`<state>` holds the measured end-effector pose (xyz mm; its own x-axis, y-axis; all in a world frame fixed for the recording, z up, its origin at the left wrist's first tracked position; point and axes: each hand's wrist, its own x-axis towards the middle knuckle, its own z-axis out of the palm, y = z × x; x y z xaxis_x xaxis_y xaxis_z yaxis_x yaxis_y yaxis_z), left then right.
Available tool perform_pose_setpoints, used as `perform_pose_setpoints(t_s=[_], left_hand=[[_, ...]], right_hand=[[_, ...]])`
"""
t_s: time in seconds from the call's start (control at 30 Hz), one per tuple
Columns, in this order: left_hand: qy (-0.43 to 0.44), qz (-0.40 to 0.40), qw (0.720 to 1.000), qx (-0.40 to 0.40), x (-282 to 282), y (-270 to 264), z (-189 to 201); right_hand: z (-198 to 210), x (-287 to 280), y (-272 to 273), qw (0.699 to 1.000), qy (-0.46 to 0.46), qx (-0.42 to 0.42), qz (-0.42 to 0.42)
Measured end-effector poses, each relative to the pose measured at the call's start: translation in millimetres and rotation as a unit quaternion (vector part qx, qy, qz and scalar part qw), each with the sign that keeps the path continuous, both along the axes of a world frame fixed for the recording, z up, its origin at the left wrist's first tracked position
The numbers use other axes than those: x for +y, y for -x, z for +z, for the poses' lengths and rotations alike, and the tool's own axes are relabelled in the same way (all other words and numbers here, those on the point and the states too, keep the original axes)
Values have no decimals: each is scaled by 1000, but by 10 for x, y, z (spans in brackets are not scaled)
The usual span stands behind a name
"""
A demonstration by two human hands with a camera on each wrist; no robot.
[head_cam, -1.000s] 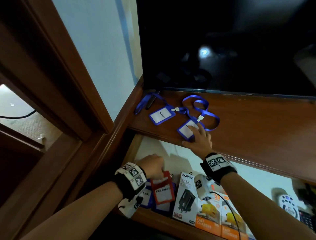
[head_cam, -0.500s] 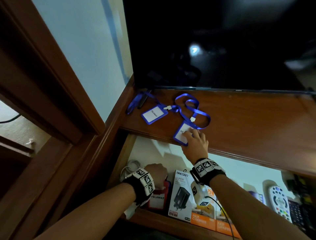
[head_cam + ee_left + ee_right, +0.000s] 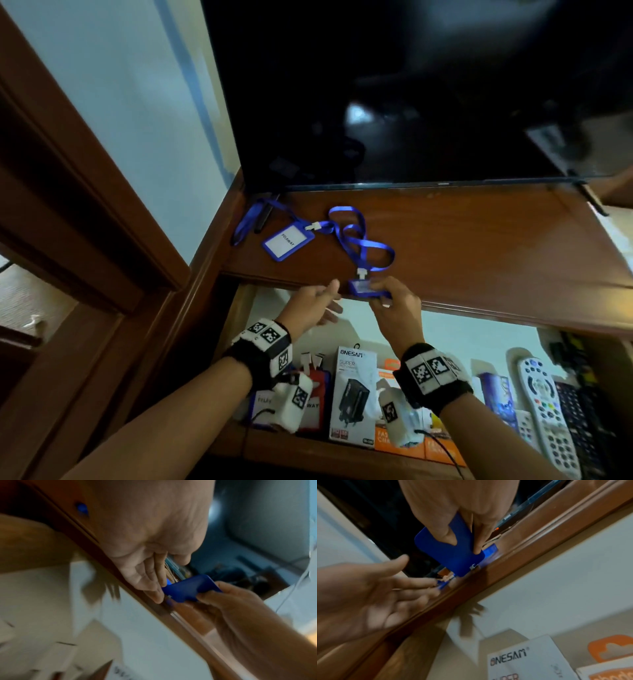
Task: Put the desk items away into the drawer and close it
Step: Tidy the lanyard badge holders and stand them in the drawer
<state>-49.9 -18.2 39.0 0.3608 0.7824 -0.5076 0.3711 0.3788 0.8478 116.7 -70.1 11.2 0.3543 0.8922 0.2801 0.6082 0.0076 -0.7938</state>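
Observation:
My right hand [image 3: 390,294] pinches a blue badge holder [image 3: 368,288] at the desk's front edge, over the open drawer [image 3: 479,339]. The holder's blue back [image 3: 452,550] shows under my fingers [image 3: 481,536], and it appears again as the blue badge holder [image 3: 190,588]. Its blue lanyard [image 3: 363,246] still trails on the desk top [image 3: 479,246]. My left hand [image 3: 322,301] reaches up beside the holder, fingers straight; its fingertips [image 3: 154,595] touch the holder's corner. A second blue badge holder [image 3: 287,241] lies flat on the desk further left.
A dark TV screen [image 3: 411,102] stands at the back of the desk. In the drawer lie a red badge holder [image 3: 313,394], a white charger box [image 3: 354,394], orange boxes [image 3: 390,442] and remote controls [image 3: 544,411]. A wooden frame [image 3: 85,205] rises on the left.
My right hand has dragged the near badge holder to the desk edge and lifted its end. My left hand has left the drawer and risen to the holder.

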Motion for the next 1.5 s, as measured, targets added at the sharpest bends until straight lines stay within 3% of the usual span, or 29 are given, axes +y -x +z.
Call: perform_pose_setpoints(t_s=[0.13,0.23,0.33,0.47,0.53,0.67,0.8,1.07,1.2,1.37,1.5], left_hand=[[121,52,989,-68,52,-260,181],[89,84,985,-118,29,-418,239],[30,111,983,-143,42,-527,321],[-63,34,989,-126,84,-608,499],[-96,-29,988,-119,89,-633,603],[-123,-127,977,-116,123,-632,761],[-149,-124,975,-110,190,-540,908],[-170,43,973,-150,232,-437,935],[-161,92,970,-160,129,-510,916],[-100,92,977,-163,81,-522,865],[-53,20,984,-168,125,-445,903]], right_hand=[[165,-152,-28,997,-40,-1,60],[329,-198,-108,996,-20,43,69],[413,-193,-219,986,3,154,70],[607,-157,-366,958,-23,284,45],[736,-123,-439,950,-29,308,46],[878,13,-503,929,49,360,72],[898,61,-487,903,121,404,84],[1021,26,-375,884,84,442,132],[1047,-36,-227,900,65,406,147],[1020,-101,-257,896,44,429,105],[1056,-175,-376,898,67,415,131]])
